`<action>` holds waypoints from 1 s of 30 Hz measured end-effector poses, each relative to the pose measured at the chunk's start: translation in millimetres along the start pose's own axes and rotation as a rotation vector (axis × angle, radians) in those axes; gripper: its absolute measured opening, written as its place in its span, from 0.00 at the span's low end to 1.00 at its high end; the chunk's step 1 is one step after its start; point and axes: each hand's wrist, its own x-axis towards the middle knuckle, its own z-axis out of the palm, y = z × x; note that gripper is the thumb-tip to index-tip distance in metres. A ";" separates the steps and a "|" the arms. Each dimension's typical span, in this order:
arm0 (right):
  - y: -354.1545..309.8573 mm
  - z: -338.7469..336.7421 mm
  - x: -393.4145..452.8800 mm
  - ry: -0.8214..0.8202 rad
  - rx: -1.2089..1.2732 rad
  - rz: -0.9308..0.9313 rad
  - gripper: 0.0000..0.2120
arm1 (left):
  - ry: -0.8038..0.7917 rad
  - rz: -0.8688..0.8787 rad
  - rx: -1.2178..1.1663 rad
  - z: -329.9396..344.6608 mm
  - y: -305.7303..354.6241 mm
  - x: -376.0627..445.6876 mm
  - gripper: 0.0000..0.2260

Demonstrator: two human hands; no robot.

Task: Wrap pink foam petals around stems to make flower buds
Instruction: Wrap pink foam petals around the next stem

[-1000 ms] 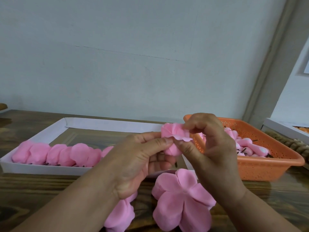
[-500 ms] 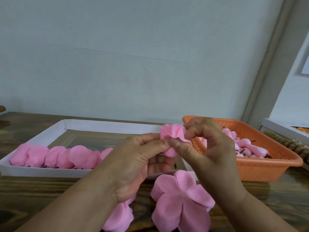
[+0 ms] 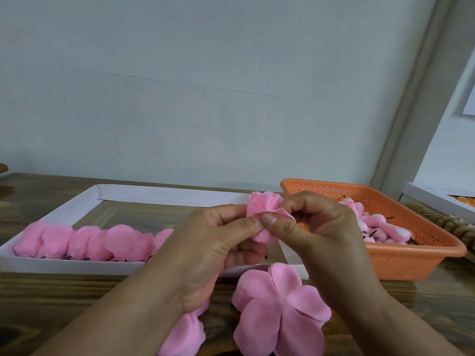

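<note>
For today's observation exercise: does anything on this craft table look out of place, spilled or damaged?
Nothing stands out. Both hands pinch the bud above the table; finished buds sit in a row in the white tray, more lie in the orange basket, and flat petal pieces lie in front.

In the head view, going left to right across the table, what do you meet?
White tray with a row of pink buds → left hand → bud being wrapped → right hand → orange basket of stemmed pieces.
</note>
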 end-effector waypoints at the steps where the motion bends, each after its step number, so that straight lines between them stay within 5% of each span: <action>1: -0.4 -0.3 -0.1 -0.005 0.000 0.002 0.12 | 0.001 0.002 0.004 0.1 -0.1 -0.1 0.13; 30: -0.4 -1.7 1.3 0.039 0.035 -0.015 0.11 | 0.032 0.018 -0.009 -0.7 3.0 1.5 0.17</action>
